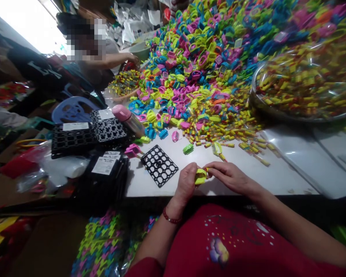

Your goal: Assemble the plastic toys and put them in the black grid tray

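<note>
yellow plastic piece (200,176) sits at the near table edge, pinched between both hands. left hand (187,182) curls round it from the left, thumb on top. right hand (230,176) pinches its right end with fingertips, maybe feeding in a small yellow stick, too small to tell. best to keep the left grip firm and low over the white table (276,173) and push straight. black grid tray (159,165) lies just beside. big pile of coloured pieces (207,65) beyond, steel bowl (302,82) of sticks to the right.
</note>
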Motion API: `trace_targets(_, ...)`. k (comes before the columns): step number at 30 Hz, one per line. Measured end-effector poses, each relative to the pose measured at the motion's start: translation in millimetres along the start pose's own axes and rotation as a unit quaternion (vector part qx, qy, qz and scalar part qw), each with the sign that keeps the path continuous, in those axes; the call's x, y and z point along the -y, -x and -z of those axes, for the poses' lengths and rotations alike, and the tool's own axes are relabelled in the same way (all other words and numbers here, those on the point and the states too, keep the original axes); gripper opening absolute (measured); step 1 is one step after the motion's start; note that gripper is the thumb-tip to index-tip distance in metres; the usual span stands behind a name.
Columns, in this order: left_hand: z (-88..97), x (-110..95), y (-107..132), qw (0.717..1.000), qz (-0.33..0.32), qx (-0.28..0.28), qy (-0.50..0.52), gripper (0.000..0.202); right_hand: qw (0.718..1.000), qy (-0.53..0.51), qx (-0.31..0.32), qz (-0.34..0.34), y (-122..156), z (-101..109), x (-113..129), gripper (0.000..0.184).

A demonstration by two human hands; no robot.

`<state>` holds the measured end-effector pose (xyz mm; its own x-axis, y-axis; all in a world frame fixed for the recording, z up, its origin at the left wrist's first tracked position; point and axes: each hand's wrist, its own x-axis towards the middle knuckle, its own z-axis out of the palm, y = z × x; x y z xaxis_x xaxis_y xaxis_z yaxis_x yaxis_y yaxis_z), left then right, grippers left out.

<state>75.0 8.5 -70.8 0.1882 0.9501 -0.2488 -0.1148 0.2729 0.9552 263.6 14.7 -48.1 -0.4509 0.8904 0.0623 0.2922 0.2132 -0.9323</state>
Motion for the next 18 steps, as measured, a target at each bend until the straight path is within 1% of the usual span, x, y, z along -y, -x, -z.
trace_targets(4, 1.0, 3.1, -1.8, 1.0, -0.002, 0.0, -0.023, 0.051, 0.998, 0.059, -0.006, 0.025, 2.1, 1.5, 2.0, 0.026)
trace_targets(7, 1.4, 2.1, -2.8, 1.0, 0.013, 0.006, -0.019, 0.052, 0.992, 0.113, -0.006, 0.058, 3.6, 2.2, 3.2, 0.025)
trace_targets(9, 1.7, 0.8, -3.2, 0.999, 0.024, 0.009, -0.019, 0.053, 0.989, 0.128, -0.004, 0.068, 4.1, 1.9, 3.1, 0.025)
trace_targets(11, 2.4, -0.3, -3.5, 0.999, 0.023, 0.009, -0.038, 0.053, 0.988, 0.134, -0.005, 0.07, 4.5, 1.2, 2.5, 0.024)
trace_targets(15, 4.6, -0.3, -3.7, 0.994, -0.01, 0.017, -0.108, 0.054, 0.986, 0.151, -0.015, 0.067, 5.1, -0.6, 1.0, 0.023)
trace_targets(18, 4.7, 0.6, -4.1, 0.994, -0.001, 0.017, -0.11, 0.054, 0.987, 0.146, -0.018, 0.058, 5.8, -1.7, -0.1, 0.02)
